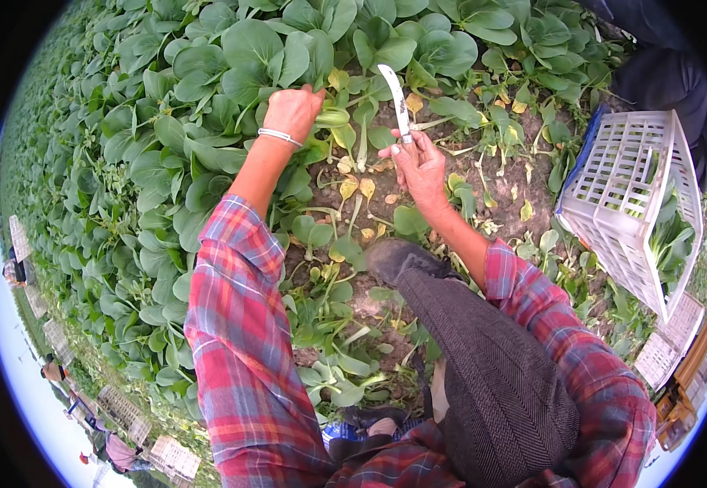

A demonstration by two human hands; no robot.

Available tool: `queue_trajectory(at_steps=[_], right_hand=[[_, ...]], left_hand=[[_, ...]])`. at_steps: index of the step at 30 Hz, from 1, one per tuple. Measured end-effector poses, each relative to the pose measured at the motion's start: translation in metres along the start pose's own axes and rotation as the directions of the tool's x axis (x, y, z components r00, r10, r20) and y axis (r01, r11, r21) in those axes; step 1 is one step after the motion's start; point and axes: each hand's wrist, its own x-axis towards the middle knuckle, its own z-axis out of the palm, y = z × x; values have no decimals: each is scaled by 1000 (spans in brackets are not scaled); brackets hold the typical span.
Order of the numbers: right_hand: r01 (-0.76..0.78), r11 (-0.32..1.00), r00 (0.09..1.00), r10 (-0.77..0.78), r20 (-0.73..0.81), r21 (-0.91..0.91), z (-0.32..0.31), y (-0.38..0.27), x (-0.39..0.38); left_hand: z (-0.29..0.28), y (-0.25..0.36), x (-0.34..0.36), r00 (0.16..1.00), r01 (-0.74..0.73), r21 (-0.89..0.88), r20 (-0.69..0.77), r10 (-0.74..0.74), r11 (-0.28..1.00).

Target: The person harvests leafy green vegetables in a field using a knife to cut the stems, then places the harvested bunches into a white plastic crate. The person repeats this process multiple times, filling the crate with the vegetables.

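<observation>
My left hand (pixel 291 115) grips a green leafy plant (pixel 333 117) with pale stalks at the edge of the dense planted bed (pixel 174 138); its fingertips are partly hidden among the leaves. My right hand (pixel 418 172) holds a curved, silver-bladed knife (pixel 394 93) upright, a short way right of the plant. Between and below my hands, cut stalks, small leaves and yellowed leaves (pixel 366 187) lie scattered on dry soil (pixel 532 171).
A white slatted crate (pixel 622 211) with greens inside stands at right, beside another person's dark-clothed legs (pixel 662 89). More crates (pixel 666 346) and an orange vehicle (pixel 687 382) sit behind it. Several people (pixel 121 451) and crates are at far left. My shoe (pixel 394 260) rests on the soil.
</observation>
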Motion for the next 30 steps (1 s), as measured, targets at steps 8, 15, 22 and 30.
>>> queue_trajectory(at_steps=[8, 15, 22, 30], right_hand=[[16, 999, 994, -20, -106, -42, -13, -10, 14], [-113, 994, 993, 113, -33, 8, -6, -28, 0], [-219, 972, 976, 216, 41, 87, -11, -60, -8], [-165, 984, 983, 170, -76, 67, -27, -48, -7]], left_hand=[[-58, 24, -36, 900, -222, -119, -408, 156, 968], [-99, 44, -60, 848, -127, -201, -531, 1, 971], [-107, 62, -73, 779, -109, -325, -616, -122, 939], [-111, 83, -92, 826, -8, -419, -515, -231, 908]])
